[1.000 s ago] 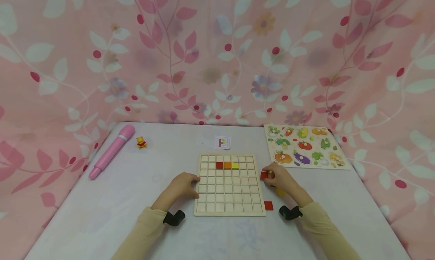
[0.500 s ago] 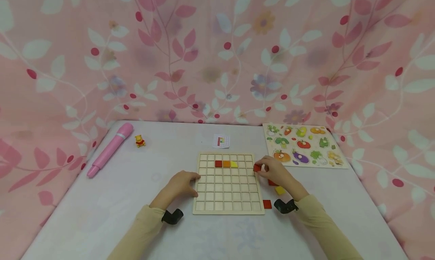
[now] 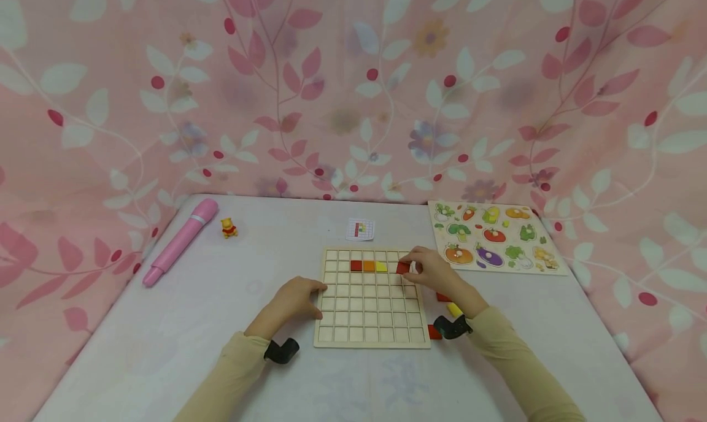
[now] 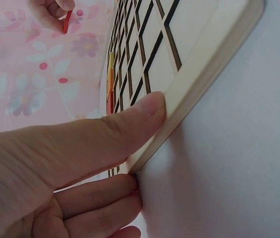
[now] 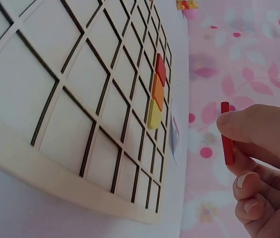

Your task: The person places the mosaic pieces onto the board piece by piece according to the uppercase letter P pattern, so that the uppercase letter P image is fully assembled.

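Observation:
A square wooden grid board [image 3: 371, 299] lies on the table with red [image 3: 356, 265], orange [image 3: 369, 266] and yellow [image 3: 381, 266] tiles side by side in one upper row. At the board's left edge is my left hand [image 3: 294, 299]; the left wrist view shows its thumb [image 4: 149, 106] resting on the rim and other fingers against the side. Between thumb and fingers, my right hand [image 3: 433, 273] pinches a red square tile [image 3: 403, 268] above the board's upper right cells. In the right wrist view this tile [image 5: 226, 134] is seen edge-on, apart from the board.
Right of the board lie red [image 3: 443, 297] and yellow [image 3: 455, 310] tiles, and another red tile [image 3: 434, 332] nearer me. A small pattern card [image 3: 361, 229] sits behind the board. Around it are a vegetable puzzle [image 3: 497, 238], a pink stick-like object [image 3: 181, 243] and a bear figurine [image 3: 229, 228].
My right hand has lifted the red tile from beside the board and carried it left, over the upper right cells. The left hand stays at the board's left edge.

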Tool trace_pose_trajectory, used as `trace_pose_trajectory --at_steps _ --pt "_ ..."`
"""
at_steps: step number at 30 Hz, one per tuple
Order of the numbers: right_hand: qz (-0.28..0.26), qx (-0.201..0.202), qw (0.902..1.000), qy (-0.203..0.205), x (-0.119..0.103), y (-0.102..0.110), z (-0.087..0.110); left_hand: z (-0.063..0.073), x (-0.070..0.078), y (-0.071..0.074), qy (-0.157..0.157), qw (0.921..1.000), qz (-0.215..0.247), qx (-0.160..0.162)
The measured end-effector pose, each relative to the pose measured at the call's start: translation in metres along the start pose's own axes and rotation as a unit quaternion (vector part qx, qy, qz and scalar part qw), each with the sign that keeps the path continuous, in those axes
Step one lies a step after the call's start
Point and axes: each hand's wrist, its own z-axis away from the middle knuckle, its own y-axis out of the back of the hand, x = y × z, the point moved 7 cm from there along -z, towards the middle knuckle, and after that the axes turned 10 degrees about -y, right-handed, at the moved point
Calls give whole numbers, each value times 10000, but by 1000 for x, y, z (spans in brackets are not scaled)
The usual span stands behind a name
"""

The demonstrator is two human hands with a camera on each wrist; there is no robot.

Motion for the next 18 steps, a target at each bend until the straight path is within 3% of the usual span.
trace_pose_trajectory --at_steps 4,11,18 --pt "51 -122 9999 109 -6 -5 -5 0 0 0 -17 10000 27 -14" --pt "-75 65 9977 665 -25 -11 -19 -1 -3 2 -18 9999 97 101" --pt "-193 24 9956 919 -39 -29 -30 1 -2 -1 57 9999 155 33"
